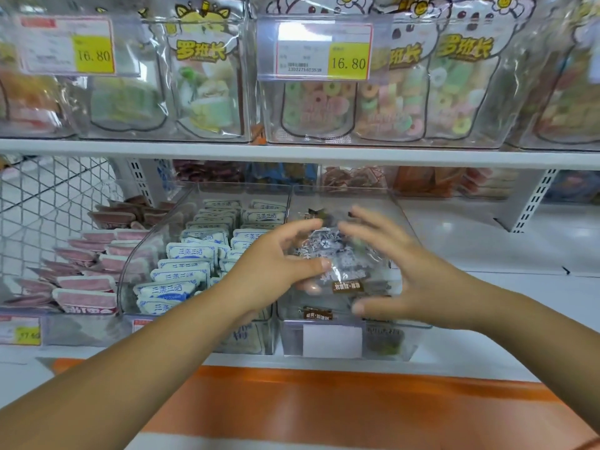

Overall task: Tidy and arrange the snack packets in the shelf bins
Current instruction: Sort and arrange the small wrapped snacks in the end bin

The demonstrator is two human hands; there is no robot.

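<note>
Both hands are over the clear bin (292, 336) at the shelf front. A bundle of clear-wrapped snack packets (334, 251) with dark print sits between the palms, above the bin's floor, with its long axis roughly 11 to 5 o'clock. The left hand (276, 264) is at the bundle's 9 o'clock, its fingers curled over the top edge and its thumb (323, 264) pressed on the near face, so this hand has the grasp. The right hand (412, 271) is at the bundle's 3 o'clock with fingers (355, 213) spread and nearly straight, cupping the side. It's too blurred to tell whether it touches. Brown-labelled packets (347, 286) lie loose under the bundle at its 6 o'clock. The next bin, at 9 o'clock, holds neat rows of blue-and-white packets (185, 251). Likely next move is to set the bundle straight down, the right palm squaring it against the left.
</note>
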